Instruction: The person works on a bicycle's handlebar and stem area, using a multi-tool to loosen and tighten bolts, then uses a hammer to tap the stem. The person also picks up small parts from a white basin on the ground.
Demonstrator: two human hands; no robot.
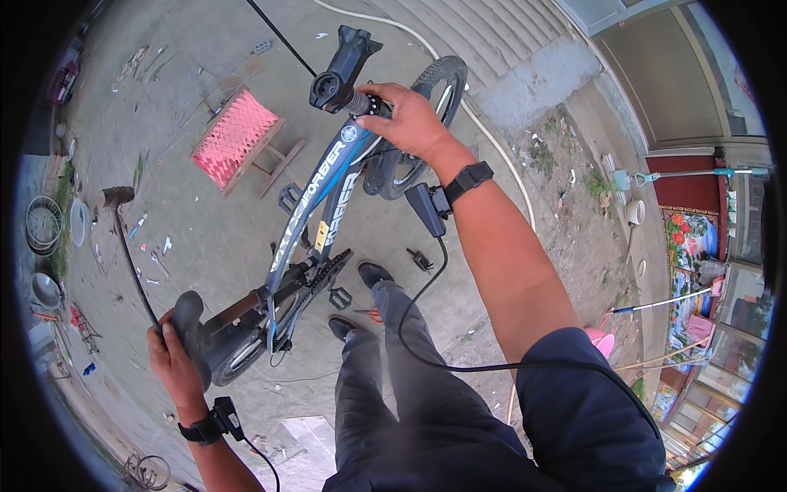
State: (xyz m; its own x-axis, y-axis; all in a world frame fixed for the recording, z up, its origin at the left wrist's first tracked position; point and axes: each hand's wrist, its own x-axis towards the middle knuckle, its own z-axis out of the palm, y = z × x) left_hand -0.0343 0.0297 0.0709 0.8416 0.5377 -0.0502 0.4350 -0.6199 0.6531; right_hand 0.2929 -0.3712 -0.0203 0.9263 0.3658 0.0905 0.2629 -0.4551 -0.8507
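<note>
A blue and black bicycle frame (316, 193) stands before me, a black stem (348, 66) with no handlebar in it at the top of its head tube. My right hand (402, 123) is closed around the headset just below the stem, fingers and thumb on either side. At the left, my left hand (174, 361) is closed on the handle of a long hammer (135, 250), its blocky head pointing away from me. The same hand rests against the black saddle (188, 324); its palm side is hidden. The front wheel (443, 90) is turned to the right.
A pink woven stool (238, 138) lies tipped on the concrete beyond the frame. A pale hose (500, 152) curves along the right. By my shoes lies a small black object (420, 259). Wrenches (159, 264) are scattered at left, and concrete steps (492, 41) rise at far right.
</note>
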